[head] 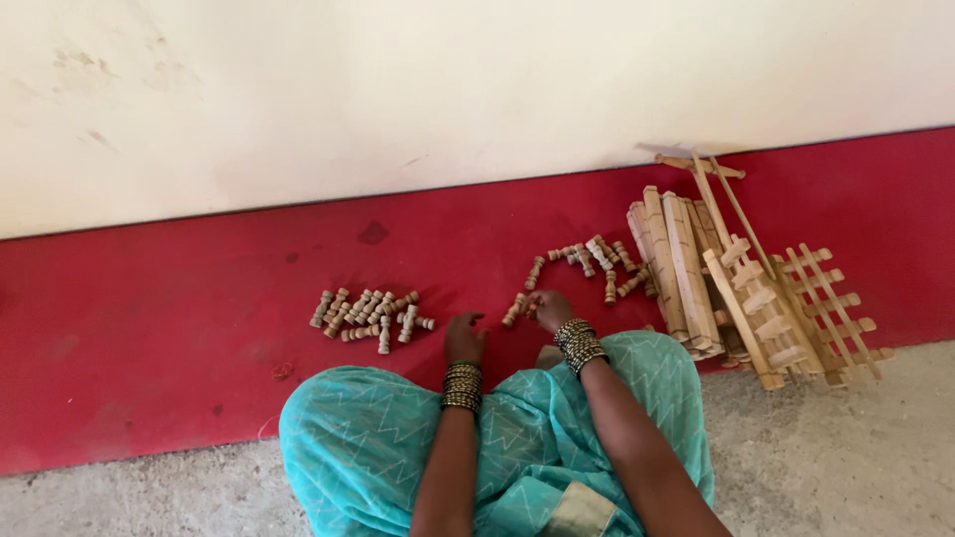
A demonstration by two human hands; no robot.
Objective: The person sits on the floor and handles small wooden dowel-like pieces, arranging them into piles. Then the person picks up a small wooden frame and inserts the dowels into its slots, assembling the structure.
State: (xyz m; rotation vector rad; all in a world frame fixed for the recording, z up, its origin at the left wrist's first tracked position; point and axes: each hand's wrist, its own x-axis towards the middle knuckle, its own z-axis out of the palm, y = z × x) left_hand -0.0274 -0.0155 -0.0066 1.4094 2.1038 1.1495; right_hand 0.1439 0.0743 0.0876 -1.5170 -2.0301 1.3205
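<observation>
My right hand [550, 308] reaches to a small turned wooden peg [514, 310] on the red floor strip, fingers closed around one end of it. More such pegs [595, 261] lie scattered just beyond it. My left hand [464, 338] hovers over the red strip with fingers curled and apart, holding nothing. To its left lies a tidy cluster of wooden pegs [366, 313]. Both wrists carry stacks of dark bangles.
A pile of wooden slats and ladder-like slatted frames [748, 288] sits at the right against the wall. A cream wall rises behind the red strip [179, 338]. Grey concrete floor [836, 457] lies nearer. Turquoise cloth [378, 438] covers my knees.
</observation>
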